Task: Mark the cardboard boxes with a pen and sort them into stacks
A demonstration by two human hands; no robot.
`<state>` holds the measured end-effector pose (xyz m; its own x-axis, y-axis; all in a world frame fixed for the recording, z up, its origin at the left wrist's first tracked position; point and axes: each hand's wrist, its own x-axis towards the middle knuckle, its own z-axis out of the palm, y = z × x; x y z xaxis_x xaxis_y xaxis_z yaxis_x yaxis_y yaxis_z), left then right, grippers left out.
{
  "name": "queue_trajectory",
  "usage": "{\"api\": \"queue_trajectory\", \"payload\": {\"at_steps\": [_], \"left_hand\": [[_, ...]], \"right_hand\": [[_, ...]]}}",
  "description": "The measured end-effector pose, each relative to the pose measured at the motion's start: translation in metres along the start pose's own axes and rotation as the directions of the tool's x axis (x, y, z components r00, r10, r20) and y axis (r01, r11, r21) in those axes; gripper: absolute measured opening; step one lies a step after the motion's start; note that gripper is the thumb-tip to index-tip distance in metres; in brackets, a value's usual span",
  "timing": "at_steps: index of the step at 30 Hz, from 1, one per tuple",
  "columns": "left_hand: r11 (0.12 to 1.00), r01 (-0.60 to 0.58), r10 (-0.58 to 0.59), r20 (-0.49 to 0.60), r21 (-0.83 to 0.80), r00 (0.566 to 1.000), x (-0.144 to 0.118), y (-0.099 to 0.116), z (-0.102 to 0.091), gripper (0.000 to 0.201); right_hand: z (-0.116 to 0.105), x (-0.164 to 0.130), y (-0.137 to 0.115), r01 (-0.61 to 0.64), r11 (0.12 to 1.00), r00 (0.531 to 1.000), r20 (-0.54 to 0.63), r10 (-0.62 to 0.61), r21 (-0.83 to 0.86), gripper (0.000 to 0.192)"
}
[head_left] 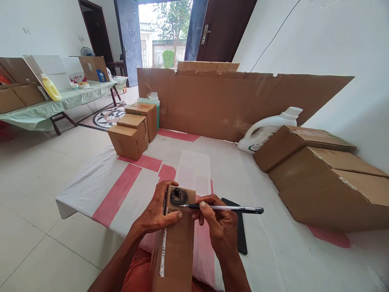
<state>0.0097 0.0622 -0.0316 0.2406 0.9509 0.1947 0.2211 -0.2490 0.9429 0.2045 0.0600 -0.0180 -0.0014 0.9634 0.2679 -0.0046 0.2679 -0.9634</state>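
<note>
A narrow cardboard box (179, 251) rests upright toward me, its near end over my lap. My left hand (160, 207) grips its far left edge, thumb laid across the top face. Between the fingers of my right hand (219, 221) is a pen (225, 208), clear-barrelled with a black cap end. Its tip touches the cardboard beside a dark scribbled ring (178, 197) of black ink, which has a small lighter centre. Partly behind my right hand lies a flat black object (242, 235), perhaps a phone, on the cloth.
Cardboard boxes (129, 138) stand at the table's left, with a green-liquid jug (158, 107) behind. Larger boxes (328, 194) and a white detergent bottle (273, 127) occupy the right. A tall cardboard panel (209, 101) closes the back. Another table (75, 97) stands far left.
</note>
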Motion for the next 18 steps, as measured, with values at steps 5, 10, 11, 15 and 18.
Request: {"api": "queue_trajectory", "payload": {"at_steps": [5,10,11,15,18], "left_hand": [[1.000,0.004,-0.004,0.010,-0.002,1.000,-0.001,-0.001,0.001,0.066],[1.000,-0.013,0.013,0.005,0.018,1.000,0.001,-0.001,0.004,0.067],[1.000,-0.015,0.015,0.005,0.016,1.000,0.001,-0.001,0.004,0.066],[1.000,0.003,-0.003,0.003,-0.005,1.000,-0.002,-0.002,-0.001,0.067],[0.998,0.059,-0.060,-0.015,-0.034,0.998,-0.005,-0.005,-0.006,0.069]], "right_hand": [[-0.009,0.008,0.005,0.016,1.000,0.996,-0.084,-0.017,-0.018,0.028],[0.006,0.014,-0.003,0.016,1.000,0.998,-0.059,-0.015,0.013,0.027],[0.009,0.015,-0.005,0.013,0.999,0.998,-0.059,-0.011,0.030,0.026],[0.001,0.026,-0.003,0.048,0.986,0.972,-0.235,-0.009,0.161,0.027],[-0.024,0.037,0.019,-0.114,0.991,0.971,-0.218,0.095,-0.074,0.032]]}}
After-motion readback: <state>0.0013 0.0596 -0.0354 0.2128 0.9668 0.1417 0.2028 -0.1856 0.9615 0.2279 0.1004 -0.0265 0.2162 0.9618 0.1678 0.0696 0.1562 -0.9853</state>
